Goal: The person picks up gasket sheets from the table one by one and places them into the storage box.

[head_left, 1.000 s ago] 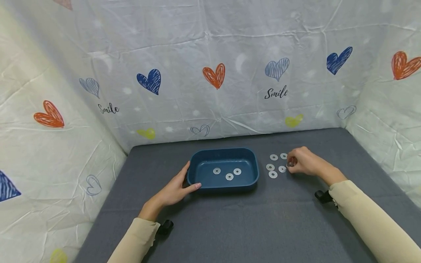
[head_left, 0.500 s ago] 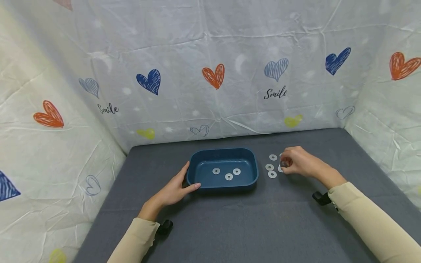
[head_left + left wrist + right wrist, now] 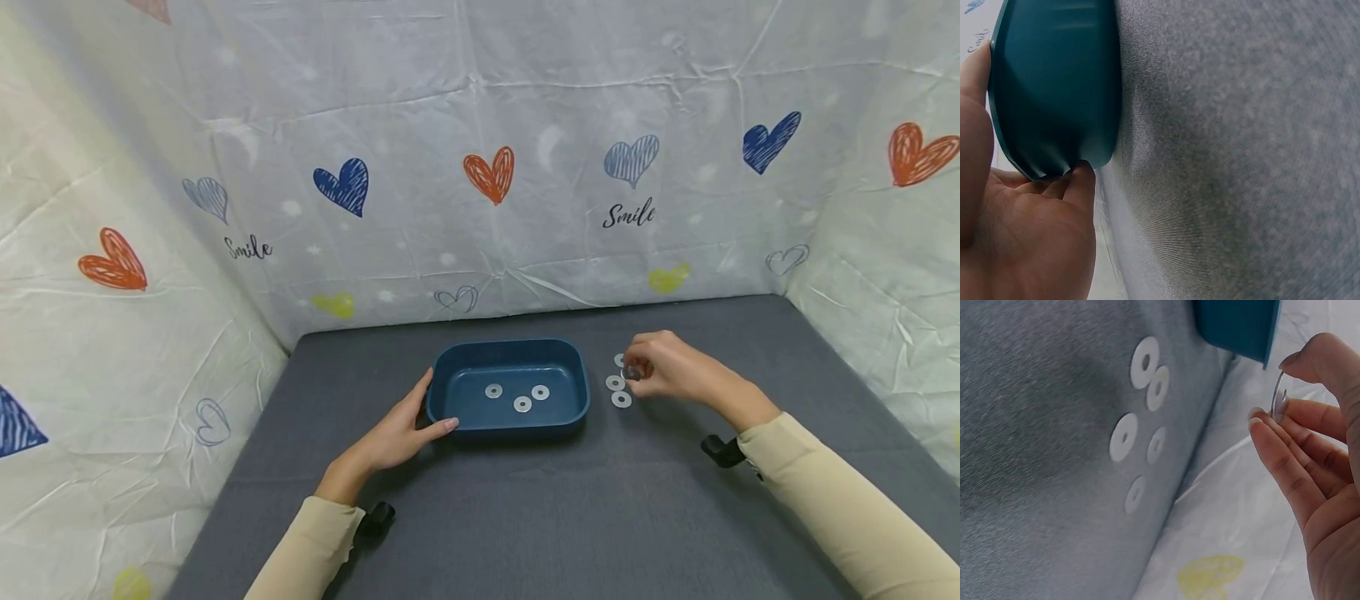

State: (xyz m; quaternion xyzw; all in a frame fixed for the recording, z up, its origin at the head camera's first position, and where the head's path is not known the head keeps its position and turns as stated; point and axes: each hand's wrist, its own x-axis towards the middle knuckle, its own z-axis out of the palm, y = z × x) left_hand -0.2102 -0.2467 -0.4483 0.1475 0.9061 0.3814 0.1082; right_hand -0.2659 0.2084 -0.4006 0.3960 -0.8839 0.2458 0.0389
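Note:
My right hand [image 3: 671, 367] is raised over the table, pinching a flat metal washer [image 3: 1277, 405] edge-on between thumb and fingertips in the right wrist view. Below it, several pale washers [image 3: 1120, 449] lie on the grey cloth, partly covered by the hand in the head view. To their left stands a dark blue rectangular dish [image 3: 510, 431], with three washers [image 3: 487, 392] lying flat on its bottom. My left hand [image 3: 393, 435] grips the dish's left end, thumb at the near rim and fingers along the end wall. Some of those fingers are hidden behind the dish.
The table [image 3: 562, 525] is covered in dark grey cloth. White fabric [image 3: 405, 242] printed with hearts and words hangs behind it and at both sides. Each wrist carries a small black camera mount [image 3: 722, 452].
My right hand has moved left with the washer, from the right side of the loose washers toward the dish. The left hand and the dish have stayed put.

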